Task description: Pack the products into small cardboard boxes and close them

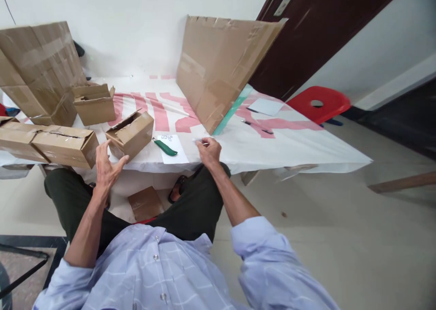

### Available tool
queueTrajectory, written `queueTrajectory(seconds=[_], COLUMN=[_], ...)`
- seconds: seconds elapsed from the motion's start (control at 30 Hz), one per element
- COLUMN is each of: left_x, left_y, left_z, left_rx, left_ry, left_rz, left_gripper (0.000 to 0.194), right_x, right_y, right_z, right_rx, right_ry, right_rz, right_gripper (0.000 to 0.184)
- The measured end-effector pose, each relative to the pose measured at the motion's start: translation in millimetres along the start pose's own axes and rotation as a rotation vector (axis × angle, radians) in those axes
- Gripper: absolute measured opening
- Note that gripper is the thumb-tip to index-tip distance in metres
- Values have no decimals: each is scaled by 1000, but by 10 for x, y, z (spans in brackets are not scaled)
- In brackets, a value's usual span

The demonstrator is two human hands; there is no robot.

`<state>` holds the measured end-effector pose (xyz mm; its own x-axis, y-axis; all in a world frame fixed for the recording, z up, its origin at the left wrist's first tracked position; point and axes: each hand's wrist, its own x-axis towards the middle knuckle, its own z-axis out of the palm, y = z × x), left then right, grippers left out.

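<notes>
My left hand (107, 164) is open, thumb and fingers spread, at the near left corner of a small cardboard box (134, 137) whose top flaps stand partly raised. I cannot tell whether the fingers touch it. My right hand (209, 151) is closed in a pinch on a small white piece of paper (197, 140), just above the table's front edge. Between the hands lies a green utility knife (165, 147) on a white sheet of paper (177, 152) with small drawn shapes.
Other small boxes (64, 142) line the left front, with an opened box (94, 105) behind. Large cardboard (225, 60) leans upright at the back. A pen (255, 126) and another paper sheet (266, 106) lie right. A red stool (318, 103) stands beyond the table (303, 151).
</notes>
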<state>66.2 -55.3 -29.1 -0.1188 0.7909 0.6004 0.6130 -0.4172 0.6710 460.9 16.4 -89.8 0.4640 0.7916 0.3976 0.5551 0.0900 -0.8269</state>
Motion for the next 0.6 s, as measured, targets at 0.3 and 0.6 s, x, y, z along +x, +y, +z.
queueTrajectory(seconds=[0.3,0.6], left_x=[591,458], left_y=[-388,-490], left_z=[237,145], left_rx=[90,-48], left_ry=[-56,-130], left_rz=[44,43], left_gripper=[90,97], right_x=[459,-96], right_y=[279,-335], right_z=[36,611], right_rx=[-119,-76], right_ry=[65,-219], right_rz=[-129,-419], right_gripper=[14,26])
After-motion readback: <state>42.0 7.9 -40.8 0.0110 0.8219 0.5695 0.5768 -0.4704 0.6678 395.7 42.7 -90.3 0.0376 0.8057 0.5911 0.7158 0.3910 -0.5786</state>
